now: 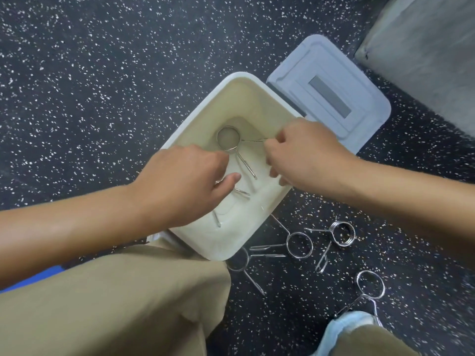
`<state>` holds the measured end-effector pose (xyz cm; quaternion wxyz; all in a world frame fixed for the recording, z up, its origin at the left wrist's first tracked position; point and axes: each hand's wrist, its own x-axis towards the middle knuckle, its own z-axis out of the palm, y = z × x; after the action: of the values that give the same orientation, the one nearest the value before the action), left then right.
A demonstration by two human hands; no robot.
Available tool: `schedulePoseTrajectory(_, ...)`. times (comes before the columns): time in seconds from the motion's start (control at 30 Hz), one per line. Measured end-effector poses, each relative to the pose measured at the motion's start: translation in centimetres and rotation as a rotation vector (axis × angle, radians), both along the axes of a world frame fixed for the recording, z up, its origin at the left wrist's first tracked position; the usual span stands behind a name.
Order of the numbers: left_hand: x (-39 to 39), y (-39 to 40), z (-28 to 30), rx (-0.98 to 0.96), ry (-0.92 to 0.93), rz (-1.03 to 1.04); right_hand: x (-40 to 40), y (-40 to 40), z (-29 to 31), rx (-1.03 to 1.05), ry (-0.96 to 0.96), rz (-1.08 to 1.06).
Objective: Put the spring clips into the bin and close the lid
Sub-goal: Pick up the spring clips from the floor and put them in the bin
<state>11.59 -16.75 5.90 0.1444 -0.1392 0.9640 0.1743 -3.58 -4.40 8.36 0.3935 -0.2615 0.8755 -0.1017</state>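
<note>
Four silver wire spring clips are seen on the dark speckled floor (102,73), right of the white rectangular plastic bin (253,242): one (299,244) just beside the bin, one (237,262) partly under its corner, two (341,233) (370,283) farther out. One clip (228,138) is seen inside. Both hands are held over the bin; left hand (185,181) fingers curled, right hand (305,155) fingers pinched on that clip's wire handle. Grey-blue lid (331,91) lies on the floor, touching the bin's far side.
</note>
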Motion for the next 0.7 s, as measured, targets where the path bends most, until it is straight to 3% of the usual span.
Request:
schedulePoseTrajectory(0.33, -2.8, 4.2, 0.0, 0.14, 0.065, -0.131, -2.0, 11.5, 3.9, 0.171, 0.097, 0.065)
schedulePoseTrajectory(0.7, -5.4, 12.7, -1.4, 0.265, -0.009, -0.375, -1.9, 22.2, -3.2, 0.275, 0.03, -0.138)
